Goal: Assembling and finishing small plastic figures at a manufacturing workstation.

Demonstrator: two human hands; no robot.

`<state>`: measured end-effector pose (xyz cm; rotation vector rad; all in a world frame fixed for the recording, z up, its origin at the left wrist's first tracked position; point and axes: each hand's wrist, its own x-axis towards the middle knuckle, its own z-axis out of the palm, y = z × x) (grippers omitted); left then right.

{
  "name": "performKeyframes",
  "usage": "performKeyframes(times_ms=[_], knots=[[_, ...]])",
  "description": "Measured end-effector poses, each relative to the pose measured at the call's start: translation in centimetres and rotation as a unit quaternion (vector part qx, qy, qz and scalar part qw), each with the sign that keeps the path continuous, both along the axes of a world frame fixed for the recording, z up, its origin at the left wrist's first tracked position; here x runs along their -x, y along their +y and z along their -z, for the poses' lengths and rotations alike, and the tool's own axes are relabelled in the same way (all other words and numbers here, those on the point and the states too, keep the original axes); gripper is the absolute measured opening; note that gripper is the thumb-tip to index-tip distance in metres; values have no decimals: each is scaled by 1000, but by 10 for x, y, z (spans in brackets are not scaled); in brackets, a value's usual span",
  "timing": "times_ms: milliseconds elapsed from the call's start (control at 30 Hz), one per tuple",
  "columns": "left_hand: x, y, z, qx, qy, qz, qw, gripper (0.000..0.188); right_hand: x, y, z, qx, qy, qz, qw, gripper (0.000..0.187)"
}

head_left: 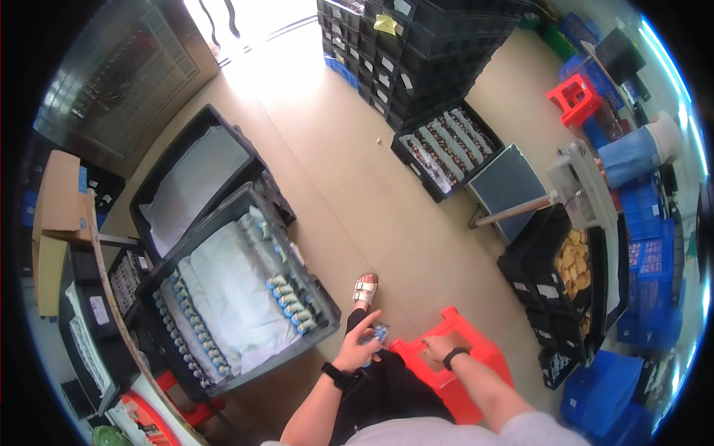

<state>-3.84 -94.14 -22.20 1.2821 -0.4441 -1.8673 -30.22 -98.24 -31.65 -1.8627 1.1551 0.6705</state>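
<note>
My left hand (359, 349), with a black band on the wrist, is closed around one or more small blue-and-white pieces (380, 332); their exact kind is too small to make out. My right hand (442, 349), wearing a dark wristband, grips the edge of a red plastic stool (476, 360) beside my legs. Left of my hands sits a black crate (277, 362) lined with white sheeting. Rows of small blue-and-white figures (292, 303) lie along its sides, resembling the pieces in my left hand.
Behind that crate stands another black crate (137, 204) with a white liner. Tall stacked black crates (416, 70) rise ahead. A low crate of small dark pieces (446, 145) adjoins a platform scale (509, 186). At right are a crate of tan pieces (574, 264) and another person (632, 156).
</note>
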Motion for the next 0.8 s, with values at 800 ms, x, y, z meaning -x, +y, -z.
performKeyframes(times_ms=[800], knots=[[-120, 519, -182, -329, -674, -335, 570, 42, -112, 96, 46, -105, 18, -385, 917, 38]])
